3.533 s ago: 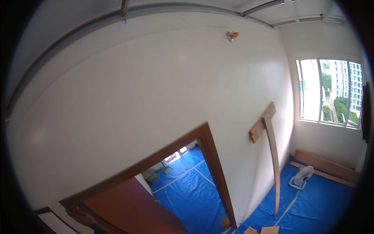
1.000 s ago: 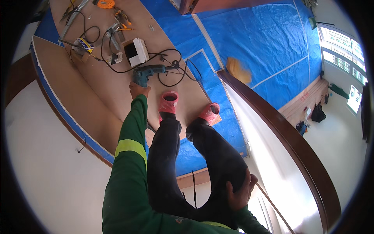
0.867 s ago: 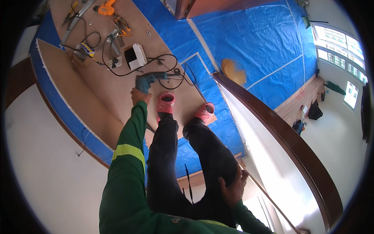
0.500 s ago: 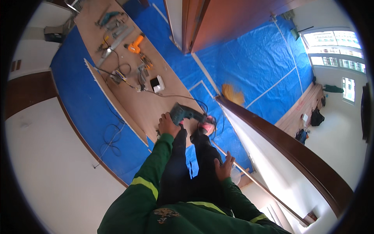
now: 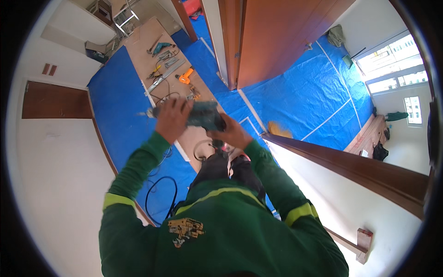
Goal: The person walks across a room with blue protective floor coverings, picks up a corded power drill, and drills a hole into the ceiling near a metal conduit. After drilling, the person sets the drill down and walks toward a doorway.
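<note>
A dark teal power drill [image 5: 203, 114] is held up in front of me, lying sideways with its bit toward the left. My left hand [image 5: 173, 116] wraps around its front end by the chuck, and the fingers are a little blurred. At the rear of the drill, my right hand [image 5: 233, 133] grips the handle, which it partly hides. Below the drill a black cord [image 5: 174, 194] loops down on the left of my legs.
A long brown board [image 5: 138, 44] stretches ahead over blue sheeting [image 5: 113, 87]. On it lie an orange power tool [image 5: 185, 76], a teal power tool [image 5: 161, 47] and metal strips [image 5: 167, 75]. A brown door [image 5: 277, 46] stands ahead; a dark-topped partition [image 5: 341, 161] is at right.
The drill has come up from low by my feet and turned toward the left. My right hand has moved from beside my leg onto its handle. My view has shifted.
</note>
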`<act>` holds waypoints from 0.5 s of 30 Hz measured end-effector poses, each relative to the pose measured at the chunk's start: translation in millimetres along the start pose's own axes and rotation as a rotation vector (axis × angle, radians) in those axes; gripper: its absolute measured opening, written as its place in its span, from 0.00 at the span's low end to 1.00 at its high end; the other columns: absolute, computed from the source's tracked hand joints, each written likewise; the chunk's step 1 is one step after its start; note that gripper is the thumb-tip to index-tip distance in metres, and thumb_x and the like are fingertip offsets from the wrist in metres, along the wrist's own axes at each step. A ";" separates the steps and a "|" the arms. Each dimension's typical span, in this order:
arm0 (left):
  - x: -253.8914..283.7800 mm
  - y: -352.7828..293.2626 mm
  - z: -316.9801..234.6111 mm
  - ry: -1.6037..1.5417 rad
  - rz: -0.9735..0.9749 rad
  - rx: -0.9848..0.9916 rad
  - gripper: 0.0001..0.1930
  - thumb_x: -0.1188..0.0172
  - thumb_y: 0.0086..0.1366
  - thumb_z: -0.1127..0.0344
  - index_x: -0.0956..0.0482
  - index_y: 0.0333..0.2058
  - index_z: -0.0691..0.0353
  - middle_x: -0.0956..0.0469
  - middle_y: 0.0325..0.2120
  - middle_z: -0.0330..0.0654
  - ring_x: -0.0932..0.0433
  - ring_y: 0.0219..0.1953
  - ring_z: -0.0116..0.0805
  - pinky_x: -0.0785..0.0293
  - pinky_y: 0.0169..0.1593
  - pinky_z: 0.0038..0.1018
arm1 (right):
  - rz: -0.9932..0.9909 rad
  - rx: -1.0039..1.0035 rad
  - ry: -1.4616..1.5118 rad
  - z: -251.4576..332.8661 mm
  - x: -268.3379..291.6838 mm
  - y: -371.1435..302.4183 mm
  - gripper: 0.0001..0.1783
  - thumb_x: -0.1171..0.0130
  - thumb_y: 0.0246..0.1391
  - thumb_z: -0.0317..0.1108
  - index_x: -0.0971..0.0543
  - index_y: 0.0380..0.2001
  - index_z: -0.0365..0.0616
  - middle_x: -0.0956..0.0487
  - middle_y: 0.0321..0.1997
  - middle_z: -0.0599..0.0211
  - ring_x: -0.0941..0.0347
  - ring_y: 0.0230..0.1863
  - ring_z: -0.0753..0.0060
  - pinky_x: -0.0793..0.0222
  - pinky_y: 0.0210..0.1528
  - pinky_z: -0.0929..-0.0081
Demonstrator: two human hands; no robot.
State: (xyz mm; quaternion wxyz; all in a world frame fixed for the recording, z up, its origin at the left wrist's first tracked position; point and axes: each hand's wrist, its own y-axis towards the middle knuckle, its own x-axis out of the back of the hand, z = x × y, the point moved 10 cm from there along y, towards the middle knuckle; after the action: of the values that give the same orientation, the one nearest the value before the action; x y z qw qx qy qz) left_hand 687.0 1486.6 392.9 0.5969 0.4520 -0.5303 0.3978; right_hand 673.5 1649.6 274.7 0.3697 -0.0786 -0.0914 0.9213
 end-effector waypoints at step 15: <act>378.1 -17.1 -43.2 0.632 -0.635 -0.471 0.42 0.23 0.55 0.67 0.29 0.69 0.53 0.24 0.61 0.44 0.25 0.65 0.49 0.29 0.70 0.48 | 0.194 0.584 0.292 333.2 -73.0 -46.4 0.20 0.24 0.60 0.30 0.16 0.53 0.36 0.13 0.44 0.64 0.17 0.45 0.73 0.19 0.51 0.71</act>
State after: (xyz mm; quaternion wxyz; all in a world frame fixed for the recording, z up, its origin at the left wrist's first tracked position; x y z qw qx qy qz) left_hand 760.9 1521.7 764.9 0.9056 0.3015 -0.2352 0.1836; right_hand 685.8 1595.0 614.4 0.2962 -0.1087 0.2382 0.9185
